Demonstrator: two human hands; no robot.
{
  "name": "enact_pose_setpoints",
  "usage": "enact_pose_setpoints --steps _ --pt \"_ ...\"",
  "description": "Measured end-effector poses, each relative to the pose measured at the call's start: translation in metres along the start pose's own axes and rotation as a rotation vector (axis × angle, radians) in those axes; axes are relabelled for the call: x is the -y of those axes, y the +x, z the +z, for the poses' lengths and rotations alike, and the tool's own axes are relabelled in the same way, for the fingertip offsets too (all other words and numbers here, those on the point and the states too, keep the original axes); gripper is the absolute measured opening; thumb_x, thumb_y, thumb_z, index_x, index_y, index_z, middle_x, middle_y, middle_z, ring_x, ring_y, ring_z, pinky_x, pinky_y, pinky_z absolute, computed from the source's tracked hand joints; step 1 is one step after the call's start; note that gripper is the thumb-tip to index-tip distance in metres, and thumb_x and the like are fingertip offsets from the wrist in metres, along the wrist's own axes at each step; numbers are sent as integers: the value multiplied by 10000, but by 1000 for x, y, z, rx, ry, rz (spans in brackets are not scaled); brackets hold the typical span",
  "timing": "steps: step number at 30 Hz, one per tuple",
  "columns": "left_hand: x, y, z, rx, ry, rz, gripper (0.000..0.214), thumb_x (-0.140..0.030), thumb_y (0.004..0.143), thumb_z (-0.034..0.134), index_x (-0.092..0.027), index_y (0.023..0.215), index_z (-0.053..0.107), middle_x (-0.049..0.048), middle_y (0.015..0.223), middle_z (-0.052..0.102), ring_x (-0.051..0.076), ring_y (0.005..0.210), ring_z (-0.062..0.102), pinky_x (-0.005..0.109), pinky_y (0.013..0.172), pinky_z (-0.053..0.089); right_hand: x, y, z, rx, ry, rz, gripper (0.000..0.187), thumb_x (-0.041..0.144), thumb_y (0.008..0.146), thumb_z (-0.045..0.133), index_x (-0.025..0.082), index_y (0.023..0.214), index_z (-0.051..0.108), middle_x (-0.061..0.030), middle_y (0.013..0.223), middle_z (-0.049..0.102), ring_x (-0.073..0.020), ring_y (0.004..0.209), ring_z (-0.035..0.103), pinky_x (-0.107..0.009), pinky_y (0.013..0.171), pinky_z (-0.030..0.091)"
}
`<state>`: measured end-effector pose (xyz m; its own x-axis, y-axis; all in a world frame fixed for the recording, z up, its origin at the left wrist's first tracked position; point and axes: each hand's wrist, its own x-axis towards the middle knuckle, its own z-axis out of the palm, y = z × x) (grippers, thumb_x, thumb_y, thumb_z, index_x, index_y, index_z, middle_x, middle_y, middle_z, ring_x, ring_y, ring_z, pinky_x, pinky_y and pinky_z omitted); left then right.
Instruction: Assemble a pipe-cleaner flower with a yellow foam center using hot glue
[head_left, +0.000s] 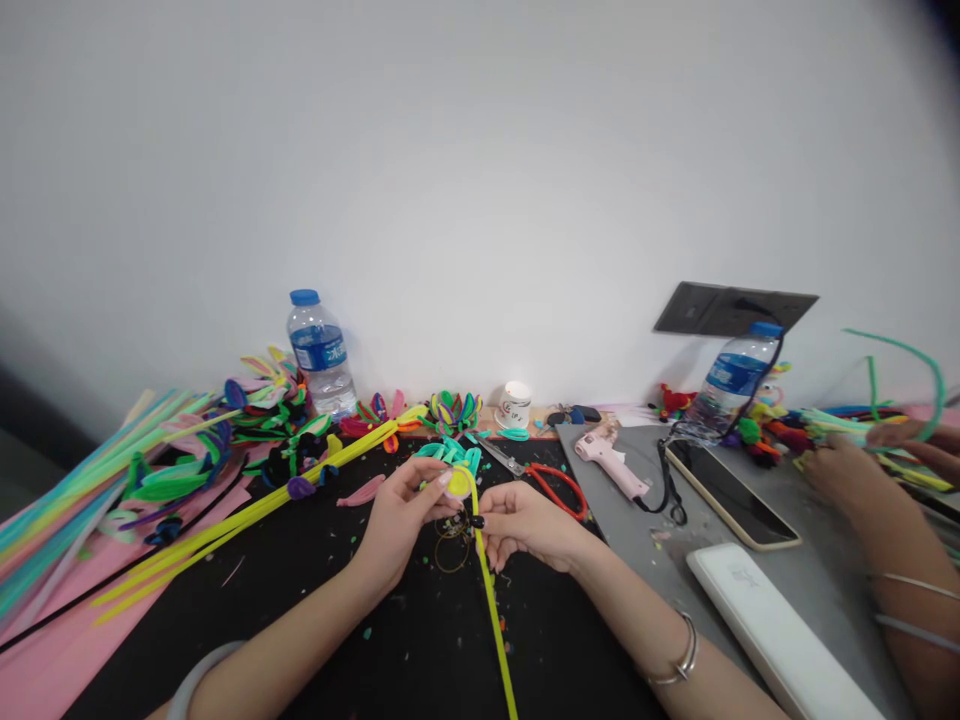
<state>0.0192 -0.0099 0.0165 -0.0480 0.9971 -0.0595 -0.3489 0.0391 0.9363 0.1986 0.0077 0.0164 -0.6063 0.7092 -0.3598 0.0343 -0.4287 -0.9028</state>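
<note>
My left hand (pixel 403 515) pinches the coiled yellow end of a long yellow pipe cleaner (pixel 491 600), thumb on the small yellow disc at its tip. My right hand (pixel 525 522) grips the same pipe cleaner just below, fingers closed round the stem. The stem runs down toward me over the black mat (pixel 315 580). A teal pipe-cleaner flower (pixel 450 455) lies just beyond my fingers.
Red-handled scissors (pixel 551 478), a pink glue gun (pixel 611 462), a phone (pixel 727 490) and a white power bank (pixel 772 630) lie to the right. Two water bottles (pixel 321 352) (pixel 731 385), a candle (pixel 514 404) and pipe-cleaner bundles (pixel 67 510) line the back. Another person's hands (pixel 862 470) work at far right.
</note>
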Motion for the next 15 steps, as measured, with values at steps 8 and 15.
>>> enact_pose_setpoints --steps 8,15 --pt "2 -5 4 4 -51 -42 350 -344 605 814 -156 830 623 -12 672 679 114 556 650 220 561 555 -1 0 1 12 -5 18 346 368 609 810 136 718 579 2 594 678 -102 467 614 -207 477 501" --pt "6 -7 5 36 -68 -72 312 -338 625 803 -151 815 640 5 662 670 128 563 651 240 569 559 -4 2 1 14 -12 27 337 359 615 798 140 765 589 -15 666 704 -115 494 637 -215 493 508"
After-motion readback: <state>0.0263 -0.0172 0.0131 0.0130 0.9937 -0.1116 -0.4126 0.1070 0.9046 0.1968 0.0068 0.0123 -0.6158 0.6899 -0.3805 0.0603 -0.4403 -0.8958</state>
